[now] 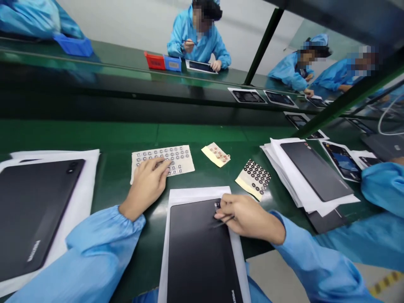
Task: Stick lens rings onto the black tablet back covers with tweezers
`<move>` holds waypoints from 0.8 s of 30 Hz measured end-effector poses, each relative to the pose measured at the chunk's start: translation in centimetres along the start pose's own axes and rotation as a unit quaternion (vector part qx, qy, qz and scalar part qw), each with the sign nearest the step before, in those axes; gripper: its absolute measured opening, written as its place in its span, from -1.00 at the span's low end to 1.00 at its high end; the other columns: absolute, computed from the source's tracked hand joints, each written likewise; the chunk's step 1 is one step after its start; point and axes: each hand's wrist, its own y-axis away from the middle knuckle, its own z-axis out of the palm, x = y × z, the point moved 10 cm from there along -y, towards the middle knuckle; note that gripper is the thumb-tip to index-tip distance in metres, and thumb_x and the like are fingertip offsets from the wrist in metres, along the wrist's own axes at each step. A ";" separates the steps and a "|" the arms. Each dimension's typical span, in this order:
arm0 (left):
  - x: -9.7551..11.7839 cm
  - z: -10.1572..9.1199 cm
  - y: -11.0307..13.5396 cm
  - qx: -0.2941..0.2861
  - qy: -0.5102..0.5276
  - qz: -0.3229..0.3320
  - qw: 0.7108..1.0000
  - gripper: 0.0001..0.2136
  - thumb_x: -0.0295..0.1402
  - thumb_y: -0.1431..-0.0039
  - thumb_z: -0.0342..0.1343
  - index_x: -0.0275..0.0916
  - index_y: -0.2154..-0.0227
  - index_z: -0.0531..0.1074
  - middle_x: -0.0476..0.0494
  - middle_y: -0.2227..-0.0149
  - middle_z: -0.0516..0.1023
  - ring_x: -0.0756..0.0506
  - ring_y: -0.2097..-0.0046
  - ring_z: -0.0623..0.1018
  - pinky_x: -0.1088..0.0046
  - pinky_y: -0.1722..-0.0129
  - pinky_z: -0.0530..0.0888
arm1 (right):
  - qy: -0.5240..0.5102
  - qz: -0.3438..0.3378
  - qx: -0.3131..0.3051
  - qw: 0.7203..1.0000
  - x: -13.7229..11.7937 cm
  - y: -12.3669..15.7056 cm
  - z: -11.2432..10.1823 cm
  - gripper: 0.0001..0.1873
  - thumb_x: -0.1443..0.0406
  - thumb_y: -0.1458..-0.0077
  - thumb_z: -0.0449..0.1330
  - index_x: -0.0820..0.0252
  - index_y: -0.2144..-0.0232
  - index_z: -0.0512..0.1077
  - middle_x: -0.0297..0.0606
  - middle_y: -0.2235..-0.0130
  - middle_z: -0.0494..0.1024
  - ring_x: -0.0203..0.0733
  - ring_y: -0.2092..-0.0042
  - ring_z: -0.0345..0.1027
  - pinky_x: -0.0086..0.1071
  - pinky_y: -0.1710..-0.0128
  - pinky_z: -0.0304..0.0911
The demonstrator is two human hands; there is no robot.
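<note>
A dark tablet (198,256) lies back up on a white sheet in front of me. My right hand (249,216) rests on its top right corner, fingers closed in a pinch on thin tweezers (222,220) whose tips meet the tablet near its camera spot. My left hand (147,185) lies on the green table with fingers curled, its fingertips touching a white sheet of small ring stickers (172,160). Both arms wear blue sleeves.
A small yellow sticker strip (216,154) and a sheet of black rings (255,177) lie beyond the tablet. Another tablet on white paper (31,210) sits at left, a stack with a tablet (312,172) at right. A neighbour's blue sleeve (383,189) is at right; other people work across the bench.
</note>
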 end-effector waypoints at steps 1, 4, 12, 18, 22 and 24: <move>-0.1 0.3 0.0 -0.004 -0.006 -0.009 1.000 -0.63 -0.26 -0.44 -0.07 -0.11 -0.17 0.50 -0.28 -0.16 0.48 -0.33 -0.18 0.40 0.03 -0.18 0.35 | -0.041 -0.003 -0.002 0.999 -0.1 -1.9 -0.6 -0.86 0.35 -0.27 0.24 0.10 0.22 0.62 -0.33 0.27 0.59 -0.29 0.29 0.49 -0.45 0.30 0.27; 0.3 0.7 0.3 -0.003 -0.025 -0.029 0.999 -0.63 -0.23 -0.44 -0.05 -0.03 -0.16 0.52 -0.29 -0.15 0.44 -0.35 -0.16 0.37 0.02 -0.14 0.32 | -0.055 0.033 0.022 0.998 0.4 -8.7 -1.5 -0.83 0.24 -0.33 0.22 0.15 0.18 0.61 -0.25 0.19 0.65 -0.21 0.17 0.52 -0.41 0.16 0.29; 0.6 0.9 0.3 -0.024 -0.063 -0.050 0.996 -0.63 -0.25 -0.41 -0.04 -0.01 -0.15 0.53 -0.30 -0.20 0.39 -0.38 -0.16 0.34 0.01 -0.08 0.32 | 0.047 0.169 -0.034 0.984 3.9 -19.5 0.7 -0.73 0.21 -0.21 0.27 0.25 0.10 0.52 0.00 0.07 0.62 0.03 0.10 0.52 -0.32 0.23 0.31; 0.4 1.1 0.2 -0.025 -0.060 -0.043 0.997 -0.60 -0.28 -0.40 -0.03 0.08 -0.23 0.47 -0.27 -0.21 0.38 -0.36 -0.18 0.34 0.02 -0.13 0.30 | 0.042 0.123 -0.039 0.991 4.1 -18.5 0.5 -0.74 0.16 -0.28 0.20 0.26 0.15 0.51 -0.04 0.10 0.60 -0.02 0.12 0.49 -0.31 0.17 0.31; 0.6 1.3 0.2 -0.029 -0.072 -0.034 0.996 -0.62 -0.25 -0.41 -0.05 0.05 -0.17 0.52 -0.28 -0.21 0.38 -0.39 -0.17 0.34 0.00 -0.09 0.33 | 0.043 0.078 0.015 0.996 3.7 -16.0 -0.2 -0.81 0.33 -0.30 0.16 0.18 0.05 0.46 -0.16 -0.03 0.53 -0.16 -0.05 0.40 -0.38 -0.04 0.23; 0.6 1.2 0.2 -0.028 -0.075 -0.032 0.996 -0.61 -0.23 -0.42 -0.06 0.06 -0.18 0.51 -0.28 -0.21 0.39 -0.40 -0.17 0.34 -0.01 -0.08 0.34 | 0.042 0.076 0.026 0.996 3.9 -15.7 -0.2 -0.82 0.35 -0.30 0.14 0.17 0.07 0.47 -0.18 -0.01 0.53 -0.17 -0.03 0.41 -0.38 -0.03 0.22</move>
